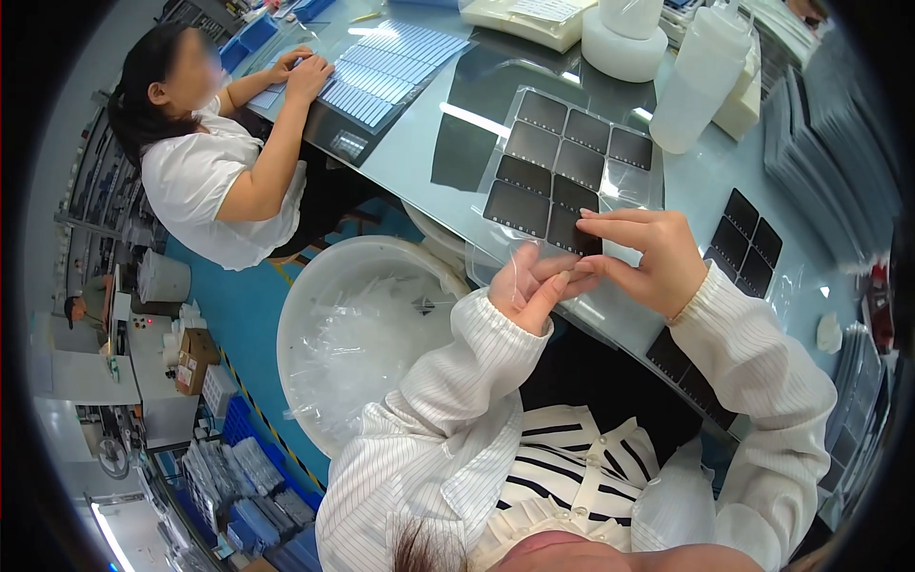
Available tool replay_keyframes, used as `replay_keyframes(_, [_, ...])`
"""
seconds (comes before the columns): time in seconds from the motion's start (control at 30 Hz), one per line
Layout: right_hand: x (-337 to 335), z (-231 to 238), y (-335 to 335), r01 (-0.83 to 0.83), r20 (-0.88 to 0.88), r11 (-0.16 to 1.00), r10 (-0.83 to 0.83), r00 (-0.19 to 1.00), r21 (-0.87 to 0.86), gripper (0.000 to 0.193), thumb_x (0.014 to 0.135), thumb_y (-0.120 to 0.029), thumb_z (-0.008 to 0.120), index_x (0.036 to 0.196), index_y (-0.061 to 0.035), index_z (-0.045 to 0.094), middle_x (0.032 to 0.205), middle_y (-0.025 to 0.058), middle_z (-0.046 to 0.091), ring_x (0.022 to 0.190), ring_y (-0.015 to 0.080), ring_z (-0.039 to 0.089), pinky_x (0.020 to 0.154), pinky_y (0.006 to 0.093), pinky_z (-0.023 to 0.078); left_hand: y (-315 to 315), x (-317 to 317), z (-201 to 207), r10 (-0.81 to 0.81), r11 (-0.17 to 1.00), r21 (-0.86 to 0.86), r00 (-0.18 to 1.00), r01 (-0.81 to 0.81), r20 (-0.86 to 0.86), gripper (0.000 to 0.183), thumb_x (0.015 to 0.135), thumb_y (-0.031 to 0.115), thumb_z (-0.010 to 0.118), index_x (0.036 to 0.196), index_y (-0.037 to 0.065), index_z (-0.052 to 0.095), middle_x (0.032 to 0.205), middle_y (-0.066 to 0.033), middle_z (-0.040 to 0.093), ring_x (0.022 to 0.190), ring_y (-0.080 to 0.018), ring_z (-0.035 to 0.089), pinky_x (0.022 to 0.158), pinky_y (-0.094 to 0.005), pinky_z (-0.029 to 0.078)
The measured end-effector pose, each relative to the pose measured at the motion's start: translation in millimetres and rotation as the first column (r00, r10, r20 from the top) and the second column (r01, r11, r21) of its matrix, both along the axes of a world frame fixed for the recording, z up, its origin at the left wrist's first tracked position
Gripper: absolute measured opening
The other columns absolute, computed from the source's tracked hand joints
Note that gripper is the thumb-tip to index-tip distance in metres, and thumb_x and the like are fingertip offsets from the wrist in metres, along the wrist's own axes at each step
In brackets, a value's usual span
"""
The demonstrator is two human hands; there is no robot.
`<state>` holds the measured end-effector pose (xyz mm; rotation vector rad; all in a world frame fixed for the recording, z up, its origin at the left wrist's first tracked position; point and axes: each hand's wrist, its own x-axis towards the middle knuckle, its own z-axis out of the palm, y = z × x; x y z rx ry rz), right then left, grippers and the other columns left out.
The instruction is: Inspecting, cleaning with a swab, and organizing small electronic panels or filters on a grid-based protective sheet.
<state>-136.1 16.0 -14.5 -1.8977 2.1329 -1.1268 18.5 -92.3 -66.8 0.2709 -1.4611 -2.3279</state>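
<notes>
A group of dark rectangular panels [532,143] lies in rows on a clear plastic sheet [631,181] on the table in front of me. At its near end, one dark panel [568,234] sits between my hands. My right hand [643,250] grips that panel's right side, index fingertip on its edge and thumb near the lower corner. My left hand [536,288] is closed just below the panel, thumb against the fingers, with thin clear film [518,270] showing at it. The fingertips of both hands nearly meet, so what lies between them is partly hidden.
A white bin [291,334] with clear film scraps stands left of my arm. More dark panels [743,243] lie at right. A squeeze bottle [701,81] and stacked grey trays [829,143] stand farther back. A co-worker [224,172] handles light strips at far left.
</notes>
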Motion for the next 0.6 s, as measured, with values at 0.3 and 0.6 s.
replay_keyframes(0.3, [-14,-6,-10,-0.041,-0.138,0.995,0.028,0.990,-0.091,0.017,0.077,-0.002,0.063,0.093,0.0001,0.063,0.077,0.0122,0.066,0.061,0.0231,0.065,0.054,0.0278,0.051,-10,2,-14,-0.042,0.999,-0.012,0.993,0.041,-0.114,0.039,0.093,0.004,0.040,0.131,0.005,0.031,0.128,-0.0266,0.044,0.111,-0.0389,0.051,0.094,-0.0437,0.044])
replay_keyframes(0.6, [-34,38,47,0.379,0.114,0.920,-0.368,0.923,-0.103,0.013,0.086,-0.002,0.054,0.091,0.0058,0.063,0.068,0.0069,0.063,0.061,0.0119,0.063,0.051,0.0212,0.044,-15,8,-22,-0.104,0.993,0.032,0.974,0.112,-0.200,0.042,0.088,-0.007,0.042,0.121,0.019,0.045,0.138,-0.0232,0.033,0.117,-0.0431,0.045,0.092,-0.0457,0.046])
